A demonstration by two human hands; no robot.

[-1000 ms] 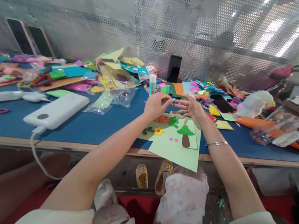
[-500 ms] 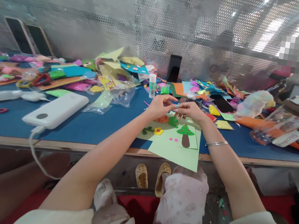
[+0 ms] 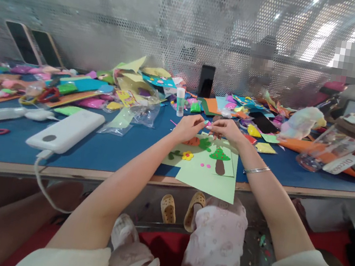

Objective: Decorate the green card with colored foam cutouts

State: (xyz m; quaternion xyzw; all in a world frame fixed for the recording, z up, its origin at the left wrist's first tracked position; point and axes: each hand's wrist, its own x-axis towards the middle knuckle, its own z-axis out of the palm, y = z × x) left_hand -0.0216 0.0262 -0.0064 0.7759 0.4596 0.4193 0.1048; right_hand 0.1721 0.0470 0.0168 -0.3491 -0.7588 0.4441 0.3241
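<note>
1. Pale green paper card (image 3: 208, 178) with foam cut-outs stuck on it (brown-trunked green tree (image 3: 220, 157), orange carrot (image 3: 192, 141), little yellow flower (image 3: 188, 155)) lies flat on the blue felt table top (image 3: 120, 150), its near corner poking over the wooden table edge.
2. Both hands hover just above the far end of that card. The left hand (image 3: 189, 127) and right hand (image 3: 228, 130) have their fingertips pinched together on a tiny pink-and-green scrap (image 3: 207, 123) between them. It's too small to say what it is, honestly.
3. The other fingers are curled in, so neither hand is spread out. A thin silver bangle (image 3: 257, 169) sits on the right wrist.
4. Versus a second ago: the right hand was splayed open with fingers fanned out and the hands were apart; now they've closed in and meet at the fingertips. The card hasn't budged.
5. Around it: a white glue stick with a green label (image 3: 180, 102) stands upright just beyond the hands, and a black phone (image 3: 206, 81) leans on the perforated metal screen (image 3: 115, 18) behind.
6. A white power bank (image 3: 66, 130) with a cable hanging off the edge is well to the left, and a clear plastic jar (image 3: 341, 147) lies tipped over on the right.
7. Loads of colourful foam and paper scraps (image 3: 85, 90) are piled along the back, with nothing between the hands and the card.
</note>
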